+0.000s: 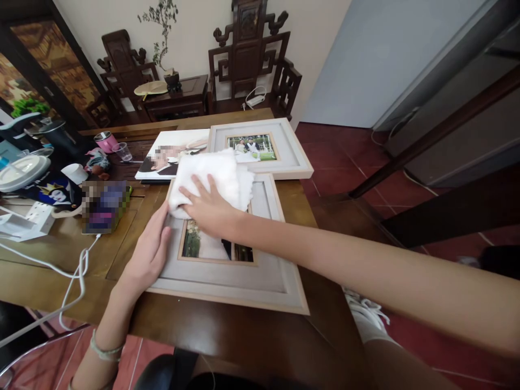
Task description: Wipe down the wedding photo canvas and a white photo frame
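Observation:
A pale picture frame [227, 290] lies flat on the wooden table with a small photo [190, 241] in its middle. My right hand [213, 208] is spread flat on a folded white cloth [209, 165], pressing it onto the frame's upper left part. The cloth and my forearm hide much of the photo. Along the frame's left edge rests my left hand [151, 249], its fingers straight and close together, touching the border. Just behind are a second pale frame [298, 154] with a photo of two people and a white-edged picture panel [156, 149], which the cloth partly overlaps.
On the left stand a phone [106, 208] with a white cable [83, 271], a dark mug [57, 192], a pink cup [106, 142] and a small clear cup [123, 152]. Carved wooden chairs [247, 54] are beyond the table [227, 336]. Red tiles [337, 157] cover the floor.

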`<state>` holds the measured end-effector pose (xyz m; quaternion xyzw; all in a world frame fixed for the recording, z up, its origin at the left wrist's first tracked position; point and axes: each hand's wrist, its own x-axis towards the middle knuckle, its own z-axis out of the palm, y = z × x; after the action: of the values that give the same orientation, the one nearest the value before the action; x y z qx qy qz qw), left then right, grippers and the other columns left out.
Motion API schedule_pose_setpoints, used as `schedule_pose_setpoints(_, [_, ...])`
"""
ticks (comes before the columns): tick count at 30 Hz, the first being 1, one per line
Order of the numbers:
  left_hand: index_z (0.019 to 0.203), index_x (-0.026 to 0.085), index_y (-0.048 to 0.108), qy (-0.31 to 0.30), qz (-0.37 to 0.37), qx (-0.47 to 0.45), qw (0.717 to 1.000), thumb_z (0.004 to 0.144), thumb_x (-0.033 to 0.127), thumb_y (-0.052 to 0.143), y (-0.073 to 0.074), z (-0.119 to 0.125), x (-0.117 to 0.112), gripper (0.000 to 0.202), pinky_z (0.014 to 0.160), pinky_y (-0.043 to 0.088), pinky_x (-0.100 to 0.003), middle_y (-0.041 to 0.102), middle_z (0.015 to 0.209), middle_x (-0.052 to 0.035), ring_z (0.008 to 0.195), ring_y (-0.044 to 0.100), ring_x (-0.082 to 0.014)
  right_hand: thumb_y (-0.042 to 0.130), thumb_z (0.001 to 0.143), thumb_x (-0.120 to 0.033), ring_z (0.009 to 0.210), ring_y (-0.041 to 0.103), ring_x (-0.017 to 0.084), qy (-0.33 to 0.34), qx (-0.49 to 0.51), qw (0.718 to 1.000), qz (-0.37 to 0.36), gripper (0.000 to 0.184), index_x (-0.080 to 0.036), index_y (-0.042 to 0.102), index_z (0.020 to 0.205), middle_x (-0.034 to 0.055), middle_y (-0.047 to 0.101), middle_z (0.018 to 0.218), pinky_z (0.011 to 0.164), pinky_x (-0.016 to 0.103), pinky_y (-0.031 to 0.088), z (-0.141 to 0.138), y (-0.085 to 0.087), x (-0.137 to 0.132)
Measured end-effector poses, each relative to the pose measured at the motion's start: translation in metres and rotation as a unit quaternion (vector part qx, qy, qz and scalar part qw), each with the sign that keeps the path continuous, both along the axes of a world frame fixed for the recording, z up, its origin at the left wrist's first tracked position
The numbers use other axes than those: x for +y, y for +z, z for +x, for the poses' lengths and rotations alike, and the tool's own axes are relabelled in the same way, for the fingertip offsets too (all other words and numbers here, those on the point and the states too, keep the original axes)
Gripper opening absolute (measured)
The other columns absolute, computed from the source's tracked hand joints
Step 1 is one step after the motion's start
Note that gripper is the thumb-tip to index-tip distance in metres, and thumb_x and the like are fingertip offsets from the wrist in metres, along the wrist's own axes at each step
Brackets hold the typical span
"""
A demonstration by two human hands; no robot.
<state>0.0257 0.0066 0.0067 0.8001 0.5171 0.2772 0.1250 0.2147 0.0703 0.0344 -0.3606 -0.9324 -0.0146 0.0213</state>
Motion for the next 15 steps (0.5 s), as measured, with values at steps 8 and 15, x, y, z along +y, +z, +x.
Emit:
schedule_pose_setpoints(8, [0.155,0.017,0.018,-0.013,-0.030,-0.090,0.995,0.099,0.059,0.017,-0.007,-0.007,-0.003,0.070,0.121,0.020,-0.043,0.027,0.159,-0.0115,0.146,0.027,-0.0257,0.055,0.085,-0.018,0.132,0.041,0.045,0.102,0.014,0.993,-0.054,0.034,-0.011,0.068,0.116,0.0227,0.057,0.132,0.107,0.067,0.027,-0.009,0.019,-0.067])
schedule_pose_setpoints(15, [0.143,0.012,0.044,0.004,-0.038,-0.018,0.999,0.101,0.048,0.027,-0.002,-0.003,0.000,0.057,0.121,0.020,-0.045,0.039,0.153,-0.0125,0.145,0.029,-0.0238,0.080,0.062,-0.033,0.113,0.055,0.041,0.186,0.007,0.972,-0.145,0.045,-0.015,0.071,0.102,0.0213,0.065,0.117,0.104,0.070,0.025,0.021,0.033,-0.108])
